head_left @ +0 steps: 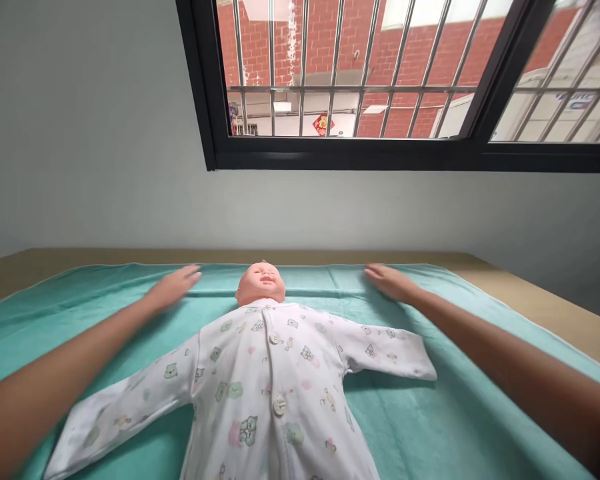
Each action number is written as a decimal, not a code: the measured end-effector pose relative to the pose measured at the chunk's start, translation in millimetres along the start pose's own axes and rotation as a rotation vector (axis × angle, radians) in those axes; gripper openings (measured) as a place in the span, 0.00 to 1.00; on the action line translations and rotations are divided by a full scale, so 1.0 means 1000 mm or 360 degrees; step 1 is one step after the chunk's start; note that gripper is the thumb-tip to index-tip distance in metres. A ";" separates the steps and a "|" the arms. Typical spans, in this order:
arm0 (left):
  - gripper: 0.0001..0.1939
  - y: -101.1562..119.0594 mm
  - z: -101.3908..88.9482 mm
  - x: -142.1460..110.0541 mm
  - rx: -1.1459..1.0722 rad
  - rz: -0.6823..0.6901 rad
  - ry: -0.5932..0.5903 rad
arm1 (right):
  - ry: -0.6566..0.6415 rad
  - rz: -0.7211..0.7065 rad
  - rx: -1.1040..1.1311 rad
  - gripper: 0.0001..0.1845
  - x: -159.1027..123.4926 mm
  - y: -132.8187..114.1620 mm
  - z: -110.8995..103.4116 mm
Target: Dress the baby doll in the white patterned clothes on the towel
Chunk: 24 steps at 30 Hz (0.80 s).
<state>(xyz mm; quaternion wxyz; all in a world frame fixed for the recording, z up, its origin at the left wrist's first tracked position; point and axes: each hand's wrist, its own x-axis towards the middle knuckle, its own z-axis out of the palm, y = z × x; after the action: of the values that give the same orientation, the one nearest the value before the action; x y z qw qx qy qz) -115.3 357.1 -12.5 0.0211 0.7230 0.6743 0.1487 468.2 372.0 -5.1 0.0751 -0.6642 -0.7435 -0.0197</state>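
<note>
A baby doll [263,283] lies on its back on a teal cloth [395,413], its head toward the wall. It wears a white buttoned baby outfit [260,373] printed with small bears, both sleeves spread out sideways. To the left of the doll's head, my left hand [174,287] is low over the cloth, fingers stretched out and slightly blurred. My right hand [389,281] is on the other side of the head, above the right sleeve, with its fingers extended. Neither hand touches the doll. Whether the palms rest on the cloth, I cannot tell.
The cloth covers most of a wooden table [540,300], whose bare edge shows along the back and right. Behind it rises a grey wall [100,167]. A black-framed window [340,153] with metal bars sits above, with red brick outside.
</note>
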 end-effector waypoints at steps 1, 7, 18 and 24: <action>0.32 0.018 0.009 0.006 0.0010 0.0056 -0.0058 | -0.0032 -0.0088 0.0045 0.32 0.006 -0.022 0.006; 0.37 0.058 0.045 0.014 0.0089 0.0077 -0.0274 | -0.0117 -0.0109 0.0113 0.33 0.020 -0.079 0.032; 0.38 0.050 0.043 0.015 0.0115 0.0052 -0.0282 | -0.0142 -0.0074 0.0111 0.39 0.027 -0.072 0.036; 0.39 0.049 0.042 0.014 0.0125 0.0049 -0.0273 | -0.0136 -0.0086 0.0109 0.48 0.027 -0.069 0.037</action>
<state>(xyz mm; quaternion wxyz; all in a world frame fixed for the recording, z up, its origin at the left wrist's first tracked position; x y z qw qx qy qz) -57.3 373.5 -39.2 0.0483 0.7437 0.6640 0.0600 393.7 395.1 -32.7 0.0656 -0.6412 -0.7639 0.0321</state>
